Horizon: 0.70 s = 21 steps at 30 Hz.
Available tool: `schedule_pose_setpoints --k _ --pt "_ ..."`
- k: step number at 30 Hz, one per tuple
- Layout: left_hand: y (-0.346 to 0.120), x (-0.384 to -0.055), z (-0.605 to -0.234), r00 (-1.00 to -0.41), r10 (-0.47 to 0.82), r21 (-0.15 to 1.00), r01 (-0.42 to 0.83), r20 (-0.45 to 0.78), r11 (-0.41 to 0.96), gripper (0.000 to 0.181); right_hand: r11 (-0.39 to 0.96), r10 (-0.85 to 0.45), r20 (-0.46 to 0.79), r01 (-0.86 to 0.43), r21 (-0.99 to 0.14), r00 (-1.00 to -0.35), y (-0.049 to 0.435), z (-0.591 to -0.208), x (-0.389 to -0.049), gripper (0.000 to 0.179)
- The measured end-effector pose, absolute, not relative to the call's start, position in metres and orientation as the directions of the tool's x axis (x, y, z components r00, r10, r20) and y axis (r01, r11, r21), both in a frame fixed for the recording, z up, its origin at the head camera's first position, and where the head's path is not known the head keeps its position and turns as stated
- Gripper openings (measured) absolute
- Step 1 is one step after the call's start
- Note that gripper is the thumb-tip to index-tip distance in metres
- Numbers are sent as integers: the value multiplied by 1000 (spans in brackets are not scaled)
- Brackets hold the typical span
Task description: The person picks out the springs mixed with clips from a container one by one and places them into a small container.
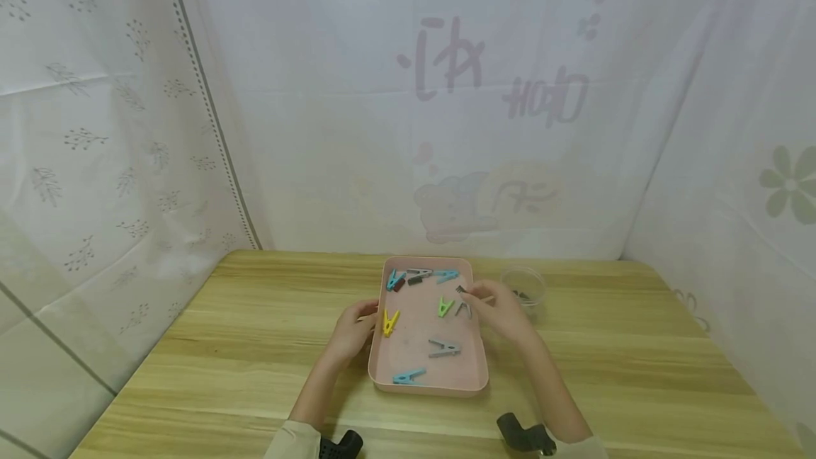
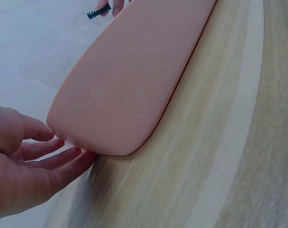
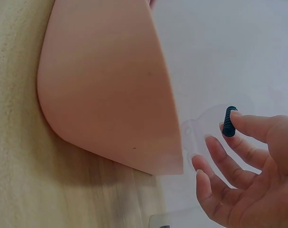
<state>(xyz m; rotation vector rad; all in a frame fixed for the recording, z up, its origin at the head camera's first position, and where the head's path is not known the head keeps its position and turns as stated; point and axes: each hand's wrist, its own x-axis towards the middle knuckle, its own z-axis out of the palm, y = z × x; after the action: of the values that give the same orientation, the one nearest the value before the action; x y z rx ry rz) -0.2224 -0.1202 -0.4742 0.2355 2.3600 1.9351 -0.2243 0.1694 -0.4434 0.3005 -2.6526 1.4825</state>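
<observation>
My right hand [image 1: 500,310] pinches a small dark ribbed cylinder [image 3: 229,121] between thumb and index finger, above the right side of a pink tray [image 1: 481,367]. Its other fingers are bent and hold nothing. On the tray's left, my left hand [image 1: 352,331] rests its fingertips on the outer wall, near the corner in the left wrist view. Inside the tray lie a yellow clothespin [image 1: 389,322], a green clothespin [image 1: 445,307], a grey clothespin [image 1: 445,348] and a light-blue clothespin [image 1: 409,377]. Another grey clothespin [image 1: 464,308] lies partly under my right hand.
At the tray's far end are blue clothespins [image 1: 394,280], a further grey clothespin [image 1: 418,273] and small dark pieces [image 1: 416,280]. A clear round tub [image 1: 535,276] with dark bits stands right of the tray on the wooden table [image 1: 605,346]. Printed curtains [image 1: 331,126] hang behind.
</observation>
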Motion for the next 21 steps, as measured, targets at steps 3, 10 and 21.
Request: schedule_pose_setpoints --k 3,10,21 --pt "-120 -223 -475 -986 161 977 73 40 200 40 508 -130 181 -222 -832 -975 171 -444 -224 34" --pt "-119 -224 -476 -987 156 979 60 30 193 39 508 -132 203 -242 -827 -970 175 -444 -225 31" --pt "-120 -225 -478 -990 142 979 52 24 197 39 540 -110 192 -221 -813 -975 178 -439 -224 32"
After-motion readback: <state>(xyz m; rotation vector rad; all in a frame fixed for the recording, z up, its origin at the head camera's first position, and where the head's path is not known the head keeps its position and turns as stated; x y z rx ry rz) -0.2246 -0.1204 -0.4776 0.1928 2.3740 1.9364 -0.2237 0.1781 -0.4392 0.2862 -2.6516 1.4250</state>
